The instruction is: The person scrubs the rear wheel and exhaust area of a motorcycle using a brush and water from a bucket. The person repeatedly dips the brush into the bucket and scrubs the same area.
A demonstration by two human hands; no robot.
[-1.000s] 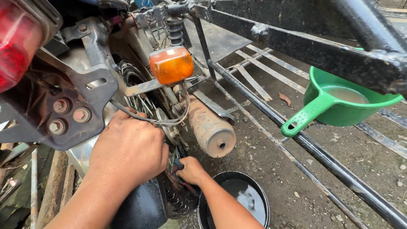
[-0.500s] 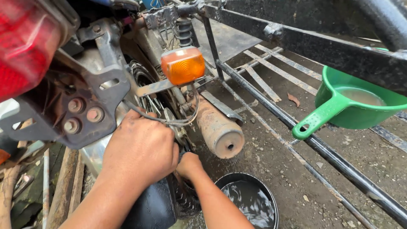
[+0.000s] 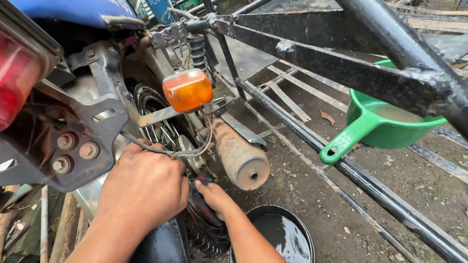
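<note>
The rear of a motorcycle fills the left side, with its spoked rear wheel and knobby tyre. My left hand is pressed against the wheel just below a thin cable, its fingers curled out of sight. My right hand reaches in from below and grips a dark tool with red on it, held against the tyre side. The tool's tip is hidden between my hands. A rusty exhaust pipe lies just right of my hands.
An orange turn signal hangs above my hands and a red tail light is at far left. A black bowl of dark liquid sits on the dirt below. A green dipper rests behind the black sidecar frame bars.
Both hands have stayed at the wheel. The view has drifted, so the turn signal, exhaust and green dipper now sit further right and lower in the picture.
</note>
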